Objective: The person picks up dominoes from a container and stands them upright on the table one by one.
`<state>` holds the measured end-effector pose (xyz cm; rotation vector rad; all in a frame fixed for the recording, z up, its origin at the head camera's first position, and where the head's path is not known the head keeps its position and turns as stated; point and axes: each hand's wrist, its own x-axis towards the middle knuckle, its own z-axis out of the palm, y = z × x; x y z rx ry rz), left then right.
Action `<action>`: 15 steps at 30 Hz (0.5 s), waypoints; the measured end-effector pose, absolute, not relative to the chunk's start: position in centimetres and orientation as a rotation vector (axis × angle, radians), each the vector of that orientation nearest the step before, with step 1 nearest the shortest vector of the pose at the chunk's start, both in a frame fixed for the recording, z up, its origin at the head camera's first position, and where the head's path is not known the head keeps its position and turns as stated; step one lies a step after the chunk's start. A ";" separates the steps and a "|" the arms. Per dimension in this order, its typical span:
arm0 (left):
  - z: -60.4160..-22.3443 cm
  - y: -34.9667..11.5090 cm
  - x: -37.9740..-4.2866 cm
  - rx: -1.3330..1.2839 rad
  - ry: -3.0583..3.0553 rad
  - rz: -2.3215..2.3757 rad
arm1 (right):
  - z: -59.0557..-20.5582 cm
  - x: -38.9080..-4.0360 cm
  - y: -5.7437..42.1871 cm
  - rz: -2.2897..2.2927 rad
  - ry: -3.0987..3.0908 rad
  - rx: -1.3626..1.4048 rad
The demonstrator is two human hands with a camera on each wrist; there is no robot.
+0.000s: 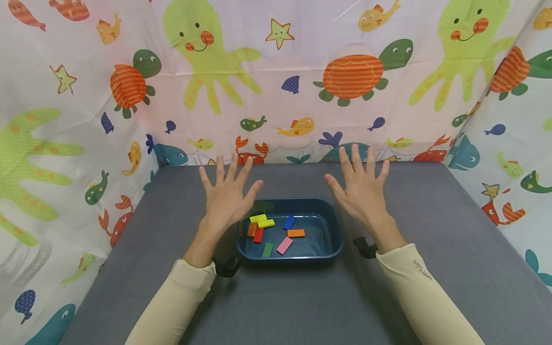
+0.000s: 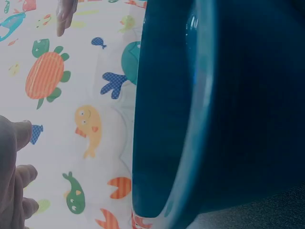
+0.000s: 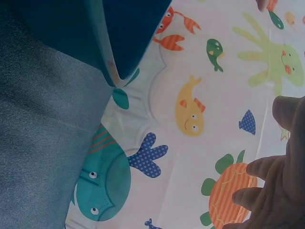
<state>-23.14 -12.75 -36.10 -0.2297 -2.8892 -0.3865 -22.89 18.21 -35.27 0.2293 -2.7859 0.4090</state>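
Note:
Both hands are raised with fingers spread, one at each side of a dark blue tray (image 1: 293,258). My left hand (image 1: 227,199) overlaps the tray's upper left corner in the head view and holds nothing. The right hand (image 1: 362,191), beyond the tray's right end, is empty too. Inside the tray lie several small coloured blocks: two yellow blocks (image 1: 266,223), an orange block (image 1: 295,233), a blue block (image 1: 289,222), a red block (image 1: 258,235), a green block (image 1: 268,249) and a pink block (image 1: 284,246). Another orange block (image 1: 252,230) lies partly under the yellow ones.
The tray stands on a grey table (image 1: 293,306). A curtain (image 1: 267,57) printed with sea animals hangs behind the table and along both sides. Each wrist carries a black strap device, one on the left (image 1: 226,267) and one on the right (image 1: 365,247).

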 end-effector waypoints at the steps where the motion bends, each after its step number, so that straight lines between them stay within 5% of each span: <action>1: -36.1 -12.8 -23.1 -0.228 -2.889 -0.387 | -35.3 -22.9 18.2 0.409 -2.788 0.228; 15: -36.8 -12.9 -23.0 -0.229 -2.902 -0.394 | -36.4 -23.0 17.9 0.395 -2.830 0.240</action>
